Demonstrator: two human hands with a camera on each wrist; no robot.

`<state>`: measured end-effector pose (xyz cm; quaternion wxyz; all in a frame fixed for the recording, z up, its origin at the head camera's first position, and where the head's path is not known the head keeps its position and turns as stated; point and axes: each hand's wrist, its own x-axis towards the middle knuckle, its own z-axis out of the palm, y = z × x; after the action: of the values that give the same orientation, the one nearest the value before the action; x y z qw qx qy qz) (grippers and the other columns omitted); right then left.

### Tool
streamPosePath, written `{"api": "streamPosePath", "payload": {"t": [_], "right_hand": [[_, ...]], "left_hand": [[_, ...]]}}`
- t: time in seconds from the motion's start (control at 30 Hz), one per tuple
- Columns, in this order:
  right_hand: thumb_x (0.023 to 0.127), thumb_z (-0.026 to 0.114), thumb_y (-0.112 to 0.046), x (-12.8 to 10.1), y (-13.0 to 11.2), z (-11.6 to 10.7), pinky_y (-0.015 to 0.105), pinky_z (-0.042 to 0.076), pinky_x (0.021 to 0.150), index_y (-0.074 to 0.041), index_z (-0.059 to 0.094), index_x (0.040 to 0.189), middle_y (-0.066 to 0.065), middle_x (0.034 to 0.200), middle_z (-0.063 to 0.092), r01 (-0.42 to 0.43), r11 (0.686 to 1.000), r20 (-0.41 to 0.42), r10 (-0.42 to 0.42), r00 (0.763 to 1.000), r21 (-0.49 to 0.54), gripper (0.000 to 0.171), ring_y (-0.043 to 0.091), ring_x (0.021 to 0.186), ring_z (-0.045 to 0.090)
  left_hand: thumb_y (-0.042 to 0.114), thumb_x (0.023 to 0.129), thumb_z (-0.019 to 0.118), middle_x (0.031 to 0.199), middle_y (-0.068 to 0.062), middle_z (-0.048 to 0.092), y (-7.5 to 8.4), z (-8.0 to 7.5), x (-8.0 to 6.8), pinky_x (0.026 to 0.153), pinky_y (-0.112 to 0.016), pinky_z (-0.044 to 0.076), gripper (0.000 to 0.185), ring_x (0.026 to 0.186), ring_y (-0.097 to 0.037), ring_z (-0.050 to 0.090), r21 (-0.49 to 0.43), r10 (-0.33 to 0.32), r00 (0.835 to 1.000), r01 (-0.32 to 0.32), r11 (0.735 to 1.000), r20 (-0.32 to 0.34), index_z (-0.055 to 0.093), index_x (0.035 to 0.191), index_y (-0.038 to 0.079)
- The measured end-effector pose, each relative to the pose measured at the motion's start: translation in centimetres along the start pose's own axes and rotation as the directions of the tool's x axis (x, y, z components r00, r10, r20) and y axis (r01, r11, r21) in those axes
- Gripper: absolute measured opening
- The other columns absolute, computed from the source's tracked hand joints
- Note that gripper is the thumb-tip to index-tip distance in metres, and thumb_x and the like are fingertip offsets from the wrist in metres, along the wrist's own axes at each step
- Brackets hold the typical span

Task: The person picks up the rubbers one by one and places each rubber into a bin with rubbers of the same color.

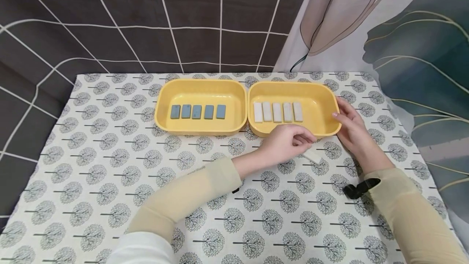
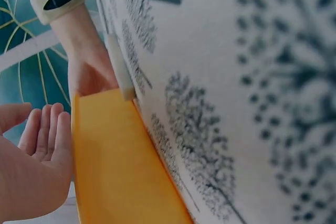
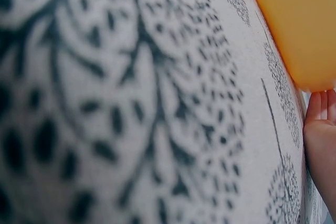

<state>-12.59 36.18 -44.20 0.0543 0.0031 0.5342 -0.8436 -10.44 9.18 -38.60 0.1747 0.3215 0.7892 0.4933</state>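
Observation:
My right hand (image 1: 352,127) grips the right end of the right yellow box (image 1: 327,100), thumb at the rim and the other fingers along the outer wall. Five would-be rows aside, several white blocks (image 1: 277,112) stand in one row on that box's floor, toward its left. Over the front rim hovers my left hand (image 1: 283,144), its fingers loosely bent with nothing in them; the left wrist view shows the palm (image 2: 31,177) beside the box wall. A single white block (image 1: 312,157) lies on the cloth before the box, partly hidden by the left hand.
A second yellow box (image 1: 200,130) adjoins on the left, holding a row of several blue-grey blocks (image 1: 196,112). The table wears a tree-print cloth (image 1: 121,174). Behind hangs a dark grid-patterned cloth (image 1: 194,11); a leaf-patterned curtain (image 1: 414,52) is at the right.

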Motion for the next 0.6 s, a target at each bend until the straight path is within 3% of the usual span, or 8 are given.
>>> {"api": "streamPosePath", "payload": {"t": [0.13,0.33,0.47,0.6], "right_hand": [[0.105,0.049,0.012,0.0,-0.1,0.0,0.018,0.054,0.110,-0.014,0.055,0.149,-0.004,0.150,0.055,-0.002,1.000,-0.004,0.002,1.000,-0.002,0.052,0.008,0.132,0.059],[0.104,0.049,0.012,0.0,-0.1,0.0,0.018,0.054,0.110,-0.014,0.056,0.148,-0.004,0.150,0.054,-0.008,1.000,-0.001,0.008,1.000,0.012,0.051,0.007,0.132,0.059],[0.104,0.048,0.013,0.0,-0.2,0.0,0.018,0.054,0.110,-0.014,0.055,0.149,-0.004,0.151,0.054,-0.008,1.000,-0.001,0.008,1.000,0.014,0.052,0.007,0.132,0.060],[0.104,0.049,0.012,0.0,-0.1,0.1,0.018,0.054,0.110,-0.013,0.052,0.152,-0.005,0.150,0.055,-0.010,1.000,-0.007,0.010,1.000,0.002,0.054,0.006,0.132,0.061]], "left_hand": [[0.011,0.100,0.074,0.125,-0.001,0.079,-0.2,0.3,-0.2,0.091,0.000,0.052,0.024,0.108,-0.003,0.074,0.058,-0.002,0.999,-0.001,0.998,0.046,0.076,0.124,0.009],[0.016,0.099,0.076,0.133,0.000,0.076,-0.7,0.6,-0.1,0.100,-0.002,0.049,0.033,0.118,-0.007,0.072,0.189,0.041,0.990,-0.066,0.980,0.134,0.073,0.131,0.011],[0.020,0.098,0.078,0.139,0.001,0.073,-1.0,0.5,0.2,0.111,-0.007,0.045,0.039,0.126,-0.009,0.068,0.258,0.078,0.971,-0.136,0.957,0.225,0.070,0.135,0.013],[0.023,0.099,0.076,0.146,0.001,0.068,-1.4,0.5,0.8,0.118,-0.009,0.040,0.043,0.136,-0.010,0.062,0.271,0.091,0.944,-0.182,0.945,0.317,0.067,0.140,0.013]]}}
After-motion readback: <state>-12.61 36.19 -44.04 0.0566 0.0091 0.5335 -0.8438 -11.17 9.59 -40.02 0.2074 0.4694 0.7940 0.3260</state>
